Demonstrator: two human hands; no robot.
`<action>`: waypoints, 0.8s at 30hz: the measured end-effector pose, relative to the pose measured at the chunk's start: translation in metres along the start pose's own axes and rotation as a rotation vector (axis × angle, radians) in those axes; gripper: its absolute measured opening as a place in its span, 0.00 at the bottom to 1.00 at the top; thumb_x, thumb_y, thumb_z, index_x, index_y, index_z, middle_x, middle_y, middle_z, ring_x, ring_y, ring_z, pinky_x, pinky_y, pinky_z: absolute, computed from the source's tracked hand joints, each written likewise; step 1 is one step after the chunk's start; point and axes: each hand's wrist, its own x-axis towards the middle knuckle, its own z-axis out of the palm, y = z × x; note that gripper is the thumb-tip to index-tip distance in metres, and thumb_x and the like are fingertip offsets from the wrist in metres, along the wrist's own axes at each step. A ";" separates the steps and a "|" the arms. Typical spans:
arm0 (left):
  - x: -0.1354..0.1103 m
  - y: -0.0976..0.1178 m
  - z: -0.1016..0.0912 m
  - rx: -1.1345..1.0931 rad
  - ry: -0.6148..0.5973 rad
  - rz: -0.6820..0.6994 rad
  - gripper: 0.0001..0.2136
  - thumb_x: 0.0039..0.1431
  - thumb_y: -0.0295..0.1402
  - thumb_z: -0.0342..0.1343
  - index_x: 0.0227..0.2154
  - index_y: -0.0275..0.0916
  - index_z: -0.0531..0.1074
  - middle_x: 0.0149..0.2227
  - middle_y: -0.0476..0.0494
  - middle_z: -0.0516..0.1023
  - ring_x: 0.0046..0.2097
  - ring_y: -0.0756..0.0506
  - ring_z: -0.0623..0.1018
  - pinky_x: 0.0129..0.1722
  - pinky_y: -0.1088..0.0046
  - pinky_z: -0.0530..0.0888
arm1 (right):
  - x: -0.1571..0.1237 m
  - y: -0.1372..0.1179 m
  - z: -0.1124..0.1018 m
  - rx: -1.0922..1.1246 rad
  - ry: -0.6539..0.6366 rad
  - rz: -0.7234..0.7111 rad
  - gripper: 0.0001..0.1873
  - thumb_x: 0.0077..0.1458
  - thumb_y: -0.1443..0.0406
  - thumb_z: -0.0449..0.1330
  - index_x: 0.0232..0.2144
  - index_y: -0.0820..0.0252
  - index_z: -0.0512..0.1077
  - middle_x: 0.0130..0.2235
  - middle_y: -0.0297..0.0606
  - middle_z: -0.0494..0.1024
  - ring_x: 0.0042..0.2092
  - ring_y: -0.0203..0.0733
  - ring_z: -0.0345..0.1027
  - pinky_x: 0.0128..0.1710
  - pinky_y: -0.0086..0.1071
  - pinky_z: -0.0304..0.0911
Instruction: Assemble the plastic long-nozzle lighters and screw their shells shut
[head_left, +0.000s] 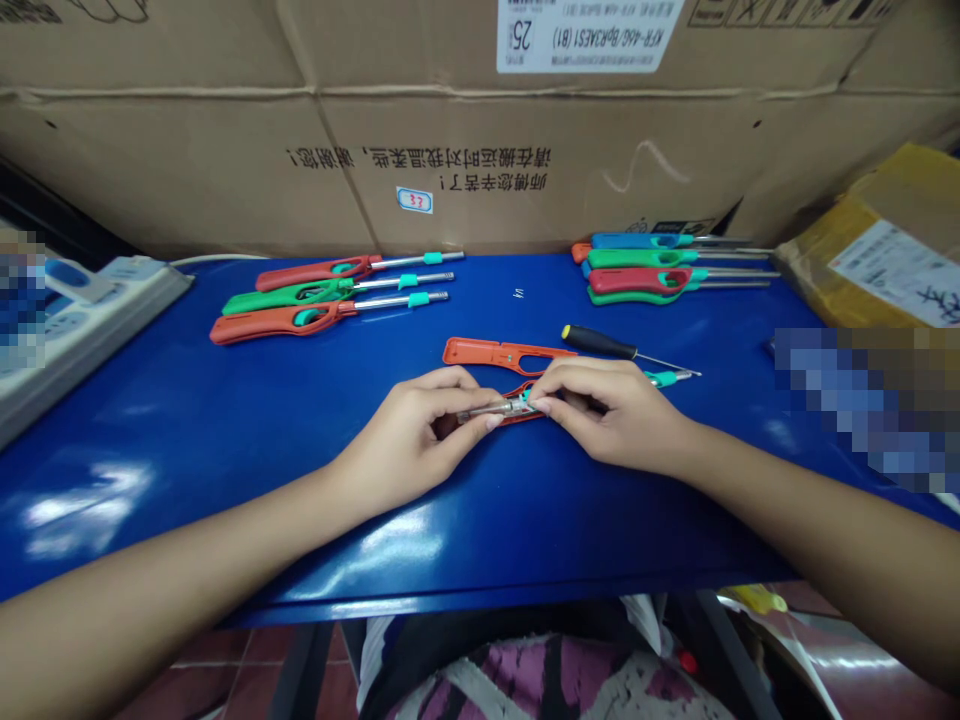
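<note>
My left hand [424,425] is closed, its thumb and fingers pinching a clear, narrow lighter fuel tank [484,410]. At the tank's right end, my right hand [611,415] is closed in a pinch on a small part I cannot make out, partly covered by the fingertips. Beneath both hands lies an orange lighter half-shell [517,418], mostly hidden. A metal tube with a turquoise piece [664,379] sticks out past my right hand. Just behind the hands rests another orange half-shell [487,353], and beside it a black-handled screwdriver with a yellow end [600,342].
Three lighters, two orange-red and one green [289,295], lie at the back left of the blue table [262,530]. Several more lighters [637,280] are stacked at the back right. A large cardboard box [225,170] walls the back. A power strip [82,330] stands left, a taped parcel [877,245] right.
</note>
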 end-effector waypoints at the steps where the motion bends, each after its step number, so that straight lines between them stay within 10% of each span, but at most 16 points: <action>1: 0.000 0.000 0.000 0.007 0.008 0.005 0.10 0.66 0.32 0.58 0.46 0.40 0.81 0.40 0.43 0.78 0.37 0.48 0.78 0.36 0.74 0.76 | 0.000 -0.001 -0.001 -0.001 0.005 0.006 0.05 0.63 0.69 0.59 0.36 0.59 0.75 0.32 0.35 0.78 0.30 0.33 0.66 0.28 0.28 0.60; 18: 0.000 -0.004 0.000 -0.006 0.039 0.018 0.09 0.65 0.32 0.60 0.45 0.41 0.81 0.40 0.44 0.78 0.36 0.49 0.78 0.34 0.75 0.74 | 0.000 0.001 0.000 0.033 0.017 0.016 0.05 0.63 0.69 0.60 0.36 0.60 0.76 0.33 0.35 0.79 0.24 0.30 0.58 0.25 0.28 0.57; 24: -0.001 -0.004 0.001 0.003 0.042 0.050 0.10 0.64 0.30 0.60 0.46 0.39 0.81 0.38 0.44 0.78 0.37 0.49 0.78 0.36 0.74 0.75 | 0.000 0.001 -0.001 0.020 -0.014 -0.029 0.06 0.63 0.71 0.59 0.38 0.59 0.77 0.38 0.38 0.82 0.34 0.34 0.71 0.30 0.28 0.62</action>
